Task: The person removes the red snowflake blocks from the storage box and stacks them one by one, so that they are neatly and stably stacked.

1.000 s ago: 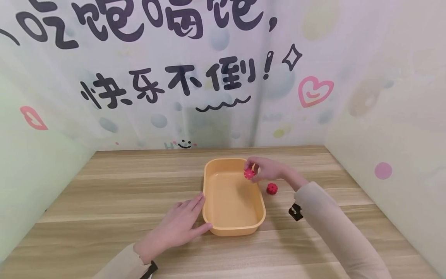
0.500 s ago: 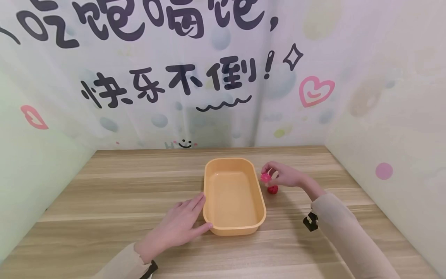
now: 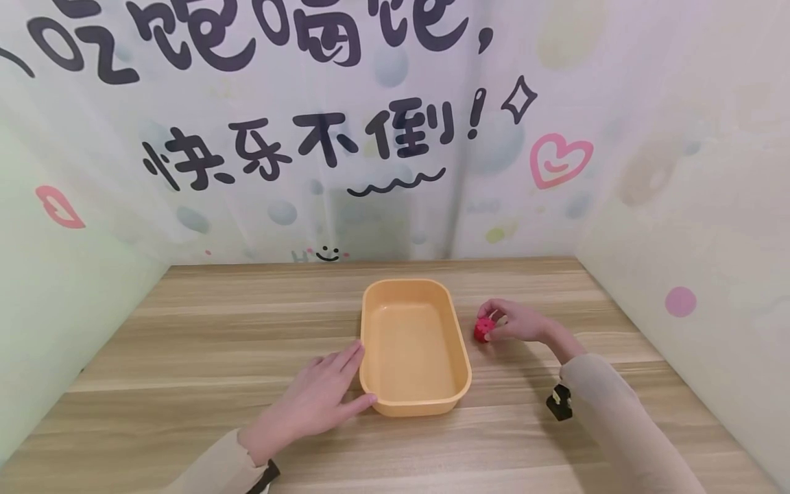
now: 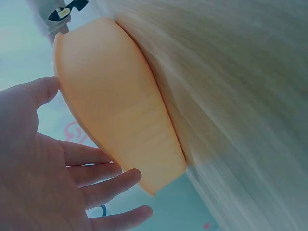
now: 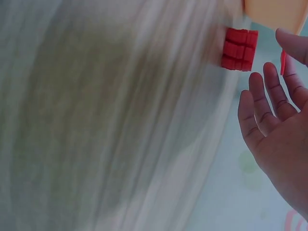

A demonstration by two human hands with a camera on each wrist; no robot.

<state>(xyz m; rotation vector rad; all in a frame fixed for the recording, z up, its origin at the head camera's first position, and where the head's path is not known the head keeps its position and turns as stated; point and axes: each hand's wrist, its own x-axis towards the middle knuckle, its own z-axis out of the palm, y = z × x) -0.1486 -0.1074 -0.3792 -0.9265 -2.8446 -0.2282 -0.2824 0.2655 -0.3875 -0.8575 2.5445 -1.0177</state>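
My right hand (image 3: 515, 322) pinches a thin red flower-shaped disc (image 5: 283, 62) between thumb and index finger. Just under it on the table stands a short stack of red notched pieces (image 5: 239, 49), several layers high. A narrow gap separates disc and stack in the right wrist view; from the head they overlap. To their left sits a pale orange rectangular tray (image 3: 416, 408) with rounded corners and a bare inside. My left hand (image 3: 315, 398) touches its left rim, fingers extended and thumb at the near corner; the left wrist view shows fingertips (image 4: 130, 177) along the rim.
Wood-grain table (image 3: 216, 329) spreads out on both sides of the tray. A printed curtain (image 3: 395, 206) closes off the back, and pale walls (image 3: 691, 206) rise at left and right.
My right hand has moved from above the tray's right rim, rightward and down to the red stack, with the disc still pinched. Left hand and tray have stayed in place.
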